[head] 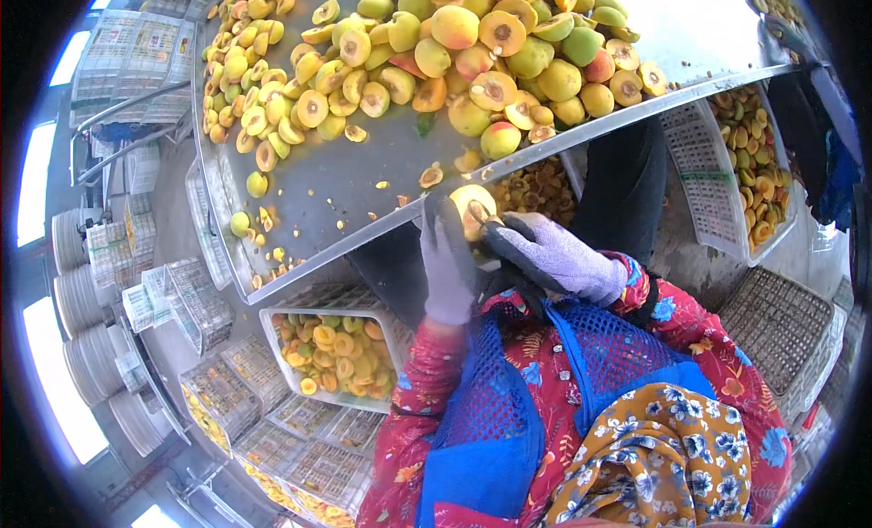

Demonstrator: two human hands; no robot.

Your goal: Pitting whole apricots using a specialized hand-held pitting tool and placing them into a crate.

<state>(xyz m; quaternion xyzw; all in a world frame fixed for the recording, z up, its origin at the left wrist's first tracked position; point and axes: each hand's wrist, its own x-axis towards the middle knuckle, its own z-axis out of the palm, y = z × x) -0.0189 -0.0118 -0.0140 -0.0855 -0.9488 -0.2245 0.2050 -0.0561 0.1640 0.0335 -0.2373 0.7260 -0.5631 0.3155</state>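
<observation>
My left hand, in a purple and dark grey glove, holds a cut apricot half by its edge, just off the rim of the metal table. My right hand, gloved alike, grips a slim dark tool whose tip is at the middle of the cut face; its full shape is hidden by the fingers. Beyond the rim, whole and halved apricots lie heaped on the metal table. Small pits and scraps are scattered near its left corner.
A crate of apricot halves stands at the lower left, another at the right. Under the table edge is a container of dark pits or scraps. Stacked plastic crates stand lower right. A co-worker's arm shows at the upper right.
</observation>
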